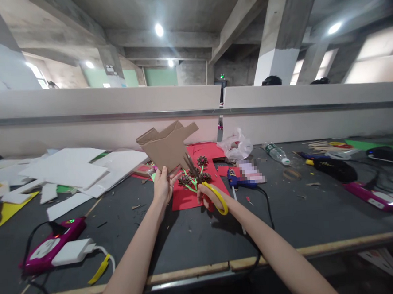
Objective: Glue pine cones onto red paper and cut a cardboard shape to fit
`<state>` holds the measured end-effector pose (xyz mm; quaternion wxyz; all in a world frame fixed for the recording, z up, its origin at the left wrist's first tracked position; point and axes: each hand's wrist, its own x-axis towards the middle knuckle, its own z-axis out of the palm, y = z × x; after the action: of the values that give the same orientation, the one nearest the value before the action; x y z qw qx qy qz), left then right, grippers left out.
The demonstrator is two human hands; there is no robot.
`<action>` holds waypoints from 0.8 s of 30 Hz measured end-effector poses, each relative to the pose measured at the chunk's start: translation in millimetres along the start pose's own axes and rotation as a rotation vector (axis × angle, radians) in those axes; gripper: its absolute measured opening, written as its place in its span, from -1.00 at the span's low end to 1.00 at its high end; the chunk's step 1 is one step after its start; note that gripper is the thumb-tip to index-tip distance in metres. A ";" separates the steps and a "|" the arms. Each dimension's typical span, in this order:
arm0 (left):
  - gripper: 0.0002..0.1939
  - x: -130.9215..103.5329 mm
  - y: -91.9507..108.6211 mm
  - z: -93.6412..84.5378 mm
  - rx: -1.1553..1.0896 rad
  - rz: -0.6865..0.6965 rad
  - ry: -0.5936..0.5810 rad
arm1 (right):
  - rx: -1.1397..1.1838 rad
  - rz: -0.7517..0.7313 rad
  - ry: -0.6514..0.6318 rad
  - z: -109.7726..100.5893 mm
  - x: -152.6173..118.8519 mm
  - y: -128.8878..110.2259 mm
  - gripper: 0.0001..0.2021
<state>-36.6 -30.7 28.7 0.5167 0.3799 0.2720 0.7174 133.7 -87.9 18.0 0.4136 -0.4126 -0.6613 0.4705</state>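
My left hand point(163, 187) grips the lower edge of a brown piece of cardboard point(168, 146), which is raised above the table and irregularly cut. In my right hand point(208, 197) is a pair of scissors point(217, 196) with yellow handles. Their dark blades point up and to the left, close to the cardboard's lower right edge; whether they touch it I cannot tell. Beneath and behind the hands lies red paper point(183, 202). Several dark pinecone-like flowers point(202, 160) with green stems show there, partly hidden by the scissors and my right hand.
A blue glue gun point(243, 182) and a plastic bottle point(277, 153) lie to the right, near a crumpled plastic bag point(235, 145). White foam sheets point(67, 168) are piled at left. Purple power strips point(54, 244) with cords sit on both sides. A partition point(97, 102) stands behind.
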 end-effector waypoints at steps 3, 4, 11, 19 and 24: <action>-0.80 0.7 1.8 0.0 -0.013 0.002 0.004 | -0.007 0.089 -0.133 -1.8 -1.1 -2.8 -0.50; -0.80 0.9 2.2 0.0 -0.017 0.004 0.004 | -0.008 0.100 -0.137 -2.5 -1.2 -3.2 -0.50; -0.78 3.5 1.5 -2.1 -0.020 0.000 0.008 | -0.092 0.103 -0.117 -6.1 0.8 0.1 -0.54; -0.76 2.8 0.3 -2.1 -0.003 -0.018 -0.006 | -0.338 -0.064 -0.047 -9.1 1.2 -1.2 -0.57; -0.76 -5.4 -3.0 6.9 -0.019 -0.062 -0.041 | -0.328 -0.067 -0.036 -8.1 4.4 2.4 -0.59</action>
<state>-28.4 -34.9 28.9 0.5479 0.3809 0.2661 0.6956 140.2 -81.0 18.1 0.3445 -0.4437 -0.7499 0.3494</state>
